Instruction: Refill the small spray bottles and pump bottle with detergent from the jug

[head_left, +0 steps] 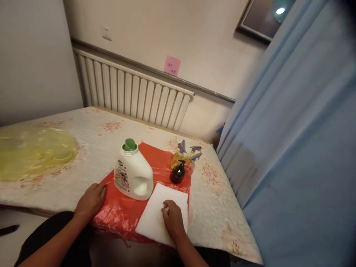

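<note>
My left hand [92, 199] rests at the left edge of a red plastic sheet [118, 213], its fingers stretched over the edge. Over a white rectangular pad [151, 222], which could be paper or cloth, is my right hand [172, 217]; its fingers are loosely curled, with a gap at the thumb and nothing visible in them. Between the hands, a large white detergent jug [136, 174] stands upright on the red sheet, a green piece [129, 144] in its mouth. Behind the pad are a dark pump bottle [177, 173] and several clear spray bottles [178, 157] with grey triggers.
A flowered cover [222, 207] lies over the bed-like surface. On its left is a translucent yellow plastic bag [33, 152]. A radiator [133, 91] runs along the back wall, below a pink note [172, 66]. A blue curtain [289, 129] hangs on the right.
</note>
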A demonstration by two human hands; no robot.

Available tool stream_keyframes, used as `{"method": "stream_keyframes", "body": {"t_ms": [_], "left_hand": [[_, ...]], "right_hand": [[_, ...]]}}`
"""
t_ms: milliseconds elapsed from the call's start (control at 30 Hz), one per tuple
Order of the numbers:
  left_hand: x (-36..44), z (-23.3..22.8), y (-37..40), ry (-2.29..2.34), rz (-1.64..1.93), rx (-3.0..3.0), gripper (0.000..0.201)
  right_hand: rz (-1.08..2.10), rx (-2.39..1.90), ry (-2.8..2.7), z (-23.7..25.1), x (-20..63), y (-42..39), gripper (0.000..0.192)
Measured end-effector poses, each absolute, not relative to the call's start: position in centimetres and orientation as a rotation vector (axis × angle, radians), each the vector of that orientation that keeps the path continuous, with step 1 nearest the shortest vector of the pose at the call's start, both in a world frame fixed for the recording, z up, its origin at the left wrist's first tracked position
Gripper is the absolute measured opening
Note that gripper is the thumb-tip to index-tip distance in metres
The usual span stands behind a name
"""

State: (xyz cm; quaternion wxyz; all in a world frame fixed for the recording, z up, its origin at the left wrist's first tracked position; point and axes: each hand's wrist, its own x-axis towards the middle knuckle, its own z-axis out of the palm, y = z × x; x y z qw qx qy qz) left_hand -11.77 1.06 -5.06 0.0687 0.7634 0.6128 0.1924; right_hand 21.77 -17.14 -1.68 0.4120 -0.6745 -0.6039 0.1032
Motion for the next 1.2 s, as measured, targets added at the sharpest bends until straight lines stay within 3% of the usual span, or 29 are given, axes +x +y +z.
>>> {"method": "stream_keyframes", "body": {"t_ms": [300, 1200], "left_hand": [[-12.0, -5.1, 1.4, 1.896, 0.499, 2.267, 0.049], [-12.8, -6.2, 2.6, 1.868, 0.474, 2.305, 0.050]], "right_hand": [[0.151, -1.611, -1.668, -4.7, 22.5, -18.8, 0.032], [0.106, -1.550, -1.670, -4.4, 22.4, -19.5, 0.030]]}}
